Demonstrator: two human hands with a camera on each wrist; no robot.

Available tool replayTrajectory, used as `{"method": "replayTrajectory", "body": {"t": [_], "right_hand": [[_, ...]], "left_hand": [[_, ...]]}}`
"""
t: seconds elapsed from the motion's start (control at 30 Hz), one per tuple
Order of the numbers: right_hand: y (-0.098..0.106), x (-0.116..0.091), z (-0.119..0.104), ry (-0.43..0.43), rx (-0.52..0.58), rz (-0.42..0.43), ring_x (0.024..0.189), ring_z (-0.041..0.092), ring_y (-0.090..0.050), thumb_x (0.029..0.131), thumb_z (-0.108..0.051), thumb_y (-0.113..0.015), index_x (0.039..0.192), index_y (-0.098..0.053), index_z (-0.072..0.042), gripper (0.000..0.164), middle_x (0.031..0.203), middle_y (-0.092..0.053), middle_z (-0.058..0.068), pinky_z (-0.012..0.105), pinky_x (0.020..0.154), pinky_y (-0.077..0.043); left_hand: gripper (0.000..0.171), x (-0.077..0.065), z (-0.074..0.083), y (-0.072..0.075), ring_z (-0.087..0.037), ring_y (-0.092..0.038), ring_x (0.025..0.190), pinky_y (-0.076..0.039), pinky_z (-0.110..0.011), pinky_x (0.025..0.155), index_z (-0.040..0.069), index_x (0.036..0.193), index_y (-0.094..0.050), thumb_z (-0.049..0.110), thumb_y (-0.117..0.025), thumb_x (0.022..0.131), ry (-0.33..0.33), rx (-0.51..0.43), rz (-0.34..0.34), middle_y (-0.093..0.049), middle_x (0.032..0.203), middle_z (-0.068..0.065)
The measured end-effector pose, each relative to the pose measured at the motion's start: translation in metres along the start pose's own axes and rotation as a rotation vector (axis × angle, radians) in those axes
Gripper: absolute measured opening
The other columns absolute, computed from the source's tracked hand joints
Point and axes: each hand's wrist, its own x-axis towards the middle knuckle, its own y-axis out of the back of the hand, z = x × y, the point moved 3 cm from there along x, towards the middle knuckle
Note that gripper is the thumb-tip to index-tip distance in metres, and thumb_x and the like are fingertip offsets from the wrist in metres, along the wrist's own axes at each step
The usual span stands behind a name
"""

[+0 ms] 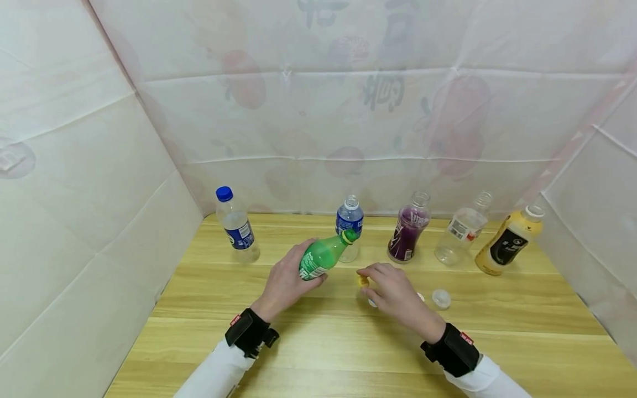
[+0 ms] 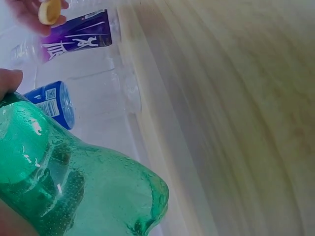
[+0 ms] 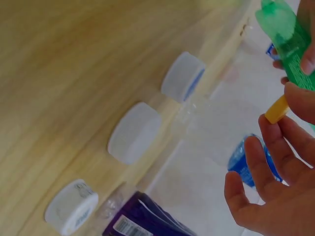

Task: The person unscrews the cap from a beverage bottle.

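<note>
My left hand [image 1: 290,275] grips a green plastic bottle [image 1: 321,256] around its body, tilted with its neck up and to the right. In the left wrist view, droplets and bubbles show inside that bottle. Between thumb and fingertips, my right hand [image 1: 395,292] pinches a yellow bottle cap [image 3: 277,109], held apart from the bottle's neck. Behind the green bottle stands an uncapped clear bottle with a blue label [image 1: 350,219], partly hidden by it. White caps lie on the table close to my right hand, among them one with a blue mark [image 3: 183,77] and a plain one [image 3: 134,132].
Along the back of the wooden table [image 1: 209,331] stand a blue-capped water bottle [image 1: 236,226], a purple drink bottle [image 1: 409,229], a clear bottle [image 1: 463,232] and a yellow bottle with a black label [image 1: 510,240]. A whitish cap [image 1: 441,299] lies at the right. Printed cloth walls [image 1: 308,127] enclose the table.
</note>
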Motion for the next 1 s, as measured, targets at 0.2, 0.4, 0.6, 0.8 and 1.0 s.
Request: {"method": "replayTrajectory", "body": {"t": [0.2, 0.4, 0.6, 0.8, 1.0], "right_hand": [[-0.012, -0.003, -0.001, 0.013, -0.074, -0.069, 0.108, 0.029, -0.066, 0.087, -0.020, -0.085, 0.117, -0.074, -0.008, 0.034, 0.112, -0.072, 0.007, 0.052, 0.091, -0.053], [-0.026, -0.005, 0.001, 0.019, -0.149, -0.148, 0.110, 0.030, -0.064, 0.087, -0.031, -0.084, 0.112, -0.076, -0.012, 0.032, 0.111, -0.073, 0.005, 0.057, 0.094, -0.049], [-0.033, -0.004, 0.001, 0.027, -0.177, -0.182, 0.108, 0.028, -0.063, 0.087, -0.032, -0.085, 0.108, -0.077, -0.013, 0.029, 0.107, -0.072, 0.003, 0.057, 0.093, -0.049], [-0.037, -0.003, 0.000, 0.019, -0.196, -0.213, 0.105, 0.028, -0.064, 0.086, -0.031, -0.086, 0.104, -0.076, -0.015, 0.026, 0.103, -0.072, 0.002, 0.058, 0.093, -0.049], [-0.037, -0.002, -0.001, 0.013, -0.207, -0.232, 0.102, 0.028, -0.064, 0.084, -0.028, -0.087, 0.101, -0.076, -0.017, 0.023, 0.101, -0.071, 0.001, 0.057, 0.089, -0.050]], "left_hand": [[0.082, -0.001, 0.000, 0.004, -0.025, -0.066, 0.104, -0.058, -0.045, 0.081, 0.016, 0.149, -0.048, 0.028, -0.090, 0.080, -0.007, 0.006, 0.022, -0.064, 0.124, -0.009], [0.081, -0.002, 0.001, 0.006, -0.026, -0.066, 0.105, -0.058, -0.047, 0.081, 0.016, 0.149, -0.048, 0.027, -0.090, 0.081, -0.010, -0.007, 0.040, -0.064, 0.125, -0.010], [0.081, -0.002, 0.001, 0.006, -0.027, -0.066, 0.106, -0.058, -0.048, 0.083, 0.016, 0.149, -0.048, 0.027, -0.090, 0.081, -0.003, -0.020, 0.046, -0.064, 0.126, -0.010], [0.081, -0.002, 0.001, 0.006, -0.027, -0.066, 0.106, -0.058, -0.047, 0.083, 0.014, 0.149, -0.049, 0.027, -0.090, 0.080, -0.007, -0.027, 0.047, -0.064, 0.126, -0.010], [0.081, -0.003, 0.000, 0.007, -0.027, -0.066, 0.107, -0.058, -0.047, 0.084, 0.014, 0.149, -0.049, 0.027, -0.090, 0.080, -0.006, -0.032, 0.048, -0.064, 0.127, -0.010]]}}
